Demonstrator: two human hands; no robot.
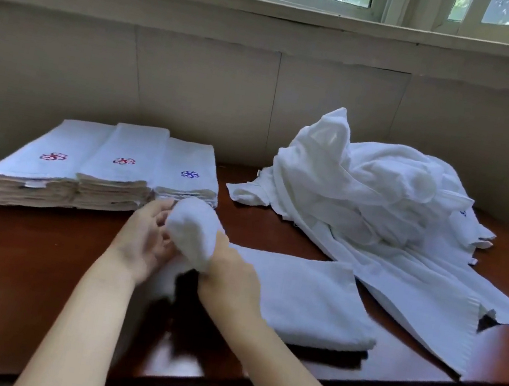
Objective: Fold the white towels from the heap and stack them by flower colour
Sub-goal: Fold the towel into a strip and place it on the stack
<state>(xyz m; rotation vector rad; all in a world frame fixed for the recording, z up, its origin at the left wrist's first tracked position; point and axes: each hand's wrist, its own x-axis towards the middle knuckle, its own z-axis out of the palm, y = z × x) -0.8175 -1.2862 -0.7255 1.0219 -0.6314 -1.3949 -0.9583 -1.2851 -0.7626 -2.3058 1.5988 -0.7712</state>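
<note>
A white towel point(296, 294) lies partly spread on the dark wooden table point(14, 270) in front of me. Its left end is bunched up and lifted. My right hand point(229, 273) grips that bunched end from below and behind. My left hand point(145, 235) touches it from the left, fingers loosely curled against the cloth. At the back left stand three stacks of folded towels: two topped with red flowers point(54, 156) point(123, 161) and one with a blue flower point(189, 174). The unfolded heap point(381, 193) fills the right side.
A beige wall and a window sill run behind the table. One towel from the heap trails toward the table's front right edge point(429, 309). Bare wood shows at the left front and between the stacks and the heap.
</note>
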